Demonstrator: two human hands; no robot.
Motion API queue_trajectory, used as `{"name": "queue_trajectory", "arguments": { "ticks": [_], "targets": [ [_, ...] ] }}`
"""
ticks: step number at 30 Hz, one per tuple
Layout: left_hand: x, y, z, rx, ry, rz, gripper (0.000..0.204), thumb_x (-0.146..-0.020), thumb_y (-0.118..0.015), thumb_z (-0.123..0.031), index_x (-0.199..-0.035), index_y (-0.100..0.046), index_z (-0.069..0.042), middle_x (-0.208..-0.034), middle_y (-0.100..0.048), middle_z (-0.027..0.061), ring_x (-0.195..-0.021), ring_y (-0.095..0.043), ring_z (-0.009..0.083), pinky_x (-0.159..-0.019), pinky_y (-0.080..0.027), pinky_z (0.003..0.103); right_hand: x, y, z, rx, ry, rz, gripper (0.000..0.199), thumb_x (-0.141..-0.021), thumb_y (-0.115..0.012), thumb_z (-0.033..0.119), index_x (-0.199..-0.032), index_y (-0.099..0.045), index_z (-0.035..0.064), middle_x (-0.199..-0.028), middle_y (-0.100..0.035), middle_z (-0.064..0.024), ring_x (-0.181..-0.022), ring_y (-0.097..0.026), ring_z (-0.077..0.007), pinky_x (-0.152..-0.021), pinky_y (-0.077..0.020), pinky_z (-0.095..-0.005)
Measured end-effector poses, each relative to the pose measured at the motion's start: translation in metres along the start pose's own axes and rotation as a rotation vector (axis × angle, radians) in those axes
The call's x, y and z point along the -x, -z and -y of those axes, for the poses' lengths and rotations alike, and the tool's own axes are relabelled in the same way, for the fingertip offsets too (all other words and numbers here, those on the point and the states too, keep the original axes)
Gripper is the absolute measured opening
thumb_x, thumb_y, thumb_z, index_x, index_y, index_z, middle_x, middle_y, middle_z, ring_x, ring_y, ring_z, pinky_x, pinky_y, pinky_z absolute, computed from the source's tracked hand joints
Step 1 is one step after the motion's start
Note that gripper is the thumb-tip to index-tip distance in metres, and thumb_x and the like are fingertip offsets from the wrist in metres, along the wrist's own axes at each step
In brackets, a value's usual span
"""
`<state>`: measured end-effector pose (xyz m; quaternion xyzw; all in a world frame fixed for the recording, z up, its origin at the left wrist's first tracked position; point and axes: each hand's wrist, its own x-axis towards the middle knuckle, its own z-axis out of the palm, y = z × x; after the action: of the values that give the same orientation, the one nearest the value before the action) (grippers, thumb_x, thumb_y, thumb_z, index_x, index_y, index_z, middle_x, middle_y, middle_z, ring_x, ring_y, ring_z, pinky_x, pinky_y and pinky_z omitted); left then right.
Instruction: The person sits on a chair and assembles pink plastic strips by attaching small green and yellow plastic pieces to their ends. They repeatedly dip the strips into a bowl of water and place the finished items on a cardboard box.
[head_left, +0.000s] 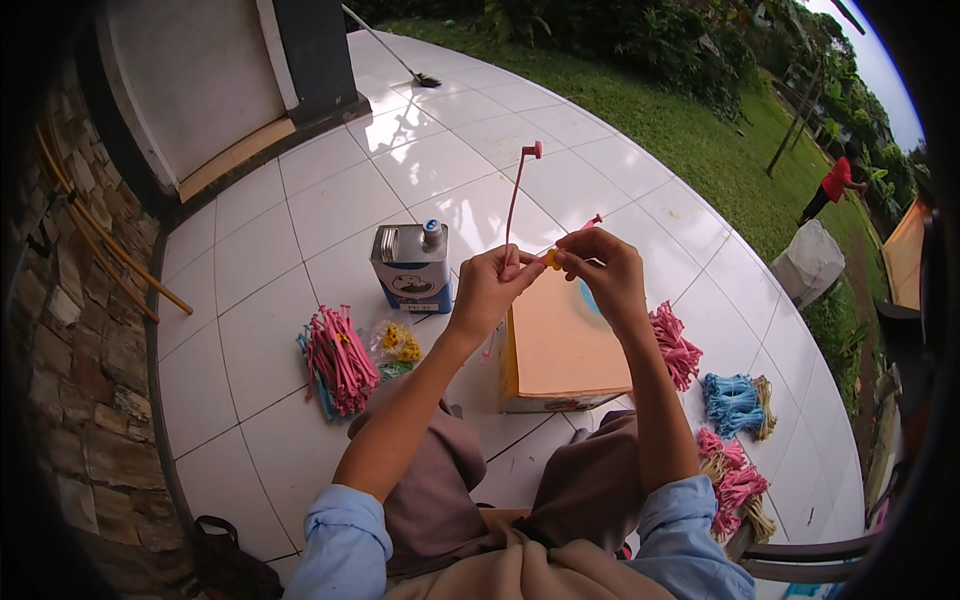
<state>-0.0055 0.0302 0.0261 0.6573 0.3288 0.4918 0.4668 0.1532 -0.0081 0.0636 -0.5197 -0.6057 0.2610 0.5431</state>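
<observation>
Above a box with a peach-orange top (565, 345), both my hands meet at chest height. My left hand (488, 290) is closed on a thin pink stem (514, 205), which rises past the fingers and bends over to a pink knob (531, 151). Between thumb and fingers of my right hand (608, 268) is a small yellow piece (551, 260), touching the pink end by my left fingertips. Another pink tip (595, 220) shows behind my right hand; whether it belongs to the same stem I cannot tell. Part of a blue ring print shows on the box top.
Left of the box stand a metal can with blue cap (412, 268), a pink stem bundle (340, 362) and a clear bag of yellow pieces (397, 343). Pink (676, 348), blue (734, 403) and pink-beige bundles (735, 475) lie right. A person in red (838, 182) stands on grass.
</observation>
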Motion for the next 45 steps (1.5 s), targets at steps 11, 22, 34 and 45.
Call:
{"name": "queue_trajectory", "arguments": {
  "ticks": [11,22,34,45],
  "targets": [
    [0.005,0.001,-0.011,-0.079,-0.007,-0.005,0.039,-0.079,-0.069,-0.005,-0.059,-0.035,-0.005,-0.066,-0.061,0.0003,-0.057,-0.04,0.0009,-0.049,-0.036,0.019,-0.002,-0.001,0.0,0.085,-0.031,0.007,0.011,-0.075,-0.07,0.005,-0.083,-0.066,-0.0019,-0.071,-0.067,-0.0077,-0.06,-0.061,-0.0094,-0.055,-0.0485,-0.0216],
    [0.006,-0.001,-0.008,-0.196,-0.118,-0.056,0.01,-0.078,-0.07,-0.008,-0.079,-0.063,-0.001,-0.054,-0.028,-0.0079,-0.052,-0.032,0.0011,-0.046,-0.029,0.02,0.003,-0.009,0.004,0.066,0.021,-0.021,0.009,-0.076,-0.067,0.003,-0.082,-0.063,-0.0038,-0.078,-0.066,-0.009,-0.065,-0.064,-0.0131,-0.059,-0.051,-0.024],
    [0.001,0.0,-0.003,-0.163,-0.018,-0.029,0.014,-0.078,-0.072,-0.013,-0.077,-0.064,-0.001,-0.053,-0.03,-0.0086,-0.052,-0.03,0.0008,-0.046,-0.028,0.019,-0.006,0.006,-0.019,0.124,0.028,-0.068,0.037,-0.08,-0.067,0.021,-0.111,-0.052,0.0082,-0.092,-0.068,-0.0019,-0.106,-0.04,-0.0223,-0.086,-0.0362,-0.0348],
    [0.002,-0.001,0.001,-0.393,-0.1,0.038,0.042,-0.078,-0.073,-0.02,-0.062,-0.039,-0.001,-0.052,-0.044,0.0015,-0.053,-0.038,0.0069,-0.048,-0.036,0.025,-0.003,0.004,-0.023,0.352,0.021,0.202,0.033,-0.072,-0.073,0.018,-0.101,-0.059,0.0121,-0.072,-0.062,0.0017,-0.079,-0.047,-0.0161,-0.08,-0.0341,-0.0313]
  ]
}}
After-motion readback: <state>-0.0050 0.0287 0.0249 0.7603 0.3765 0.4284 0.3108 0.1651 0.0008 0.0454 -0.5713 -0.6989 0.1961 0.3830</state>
